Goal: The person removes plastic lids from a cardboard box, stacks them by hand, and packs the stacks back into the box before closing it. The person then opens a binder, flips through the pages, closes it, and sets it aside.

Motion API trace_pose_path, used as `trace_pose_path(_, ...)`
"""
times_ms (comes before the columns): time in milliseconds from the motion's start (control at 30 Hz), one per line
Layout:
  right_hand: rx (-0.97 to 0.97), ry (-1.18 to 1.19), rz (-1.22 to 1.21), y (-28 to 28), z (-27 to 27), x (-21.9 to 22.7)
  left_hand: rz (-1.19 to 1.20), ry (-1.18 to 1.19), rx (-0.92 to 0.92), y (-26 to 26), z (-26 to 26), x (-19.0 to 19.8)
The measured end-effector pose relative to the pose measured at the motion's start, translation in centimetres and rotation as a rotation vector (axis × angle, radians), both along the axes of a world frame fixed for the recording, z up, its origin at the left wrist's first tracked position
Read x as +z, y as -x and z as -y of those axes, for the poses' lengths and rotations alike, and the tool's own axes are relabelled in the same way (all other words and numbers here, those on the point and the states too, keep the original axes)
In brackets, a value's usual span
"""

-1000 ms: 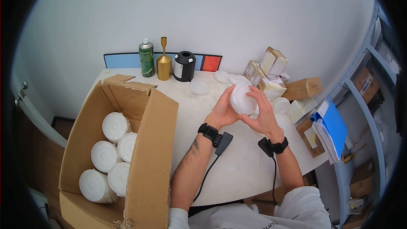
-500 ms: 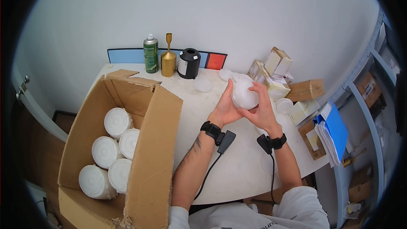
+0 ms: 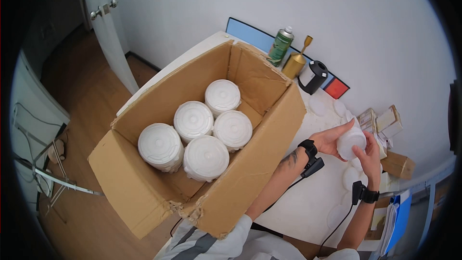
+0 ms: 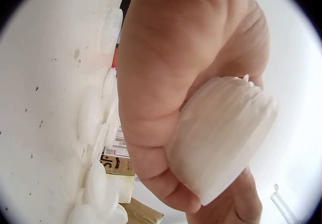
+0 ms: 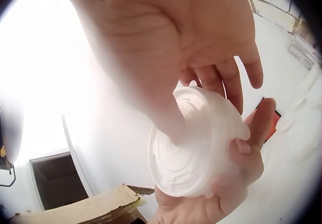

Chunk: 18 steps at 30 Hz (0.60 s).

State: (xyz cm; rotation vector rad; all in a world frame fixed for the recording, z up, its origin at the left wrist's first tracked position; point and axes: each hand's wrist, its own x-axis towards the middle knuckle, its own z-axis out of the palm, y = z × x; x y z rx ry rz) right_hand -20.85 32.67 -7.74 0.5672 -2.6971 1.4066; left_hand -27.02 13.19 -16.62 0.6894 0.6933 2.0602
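A short stack of round white plastic lids is held between both hands above the right part of the table. My left hand cups it, fingers curled round its side. My right hand grips it from the other side; in the right wrist view its thumb presses the ringed face of the top lid. Layered edges of the stack show in the left wrist view. Left of the hands, an open cardboard box contains several upright stacks of similar lids, apparently wrapped in clear film.
Loose lids lie on the white table. A green spray can, a gold candle holder and a black cylinder line the wall. Small cartons and a blue folder are at the right.
The head view has swung left, bringing the box to the middle and the hands to the right side. Both hands keep hold of the stack, now turned to a different angle.
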Motion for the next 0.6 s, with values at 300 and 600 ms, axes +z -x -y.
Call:
trace_pose_path(300, 0.250, 0.018, -0.248, -3.3, 20.6, 10.4, 0.226, -0.144, 0.026, 2.4, 0.6, -5.9)
trace_pose_path(600, 0.696, -0.387, 0.473, 5.0, 40.3, 9.3, 0.172, 0.019, 0.044, 3.3, -0.7, -6.4)
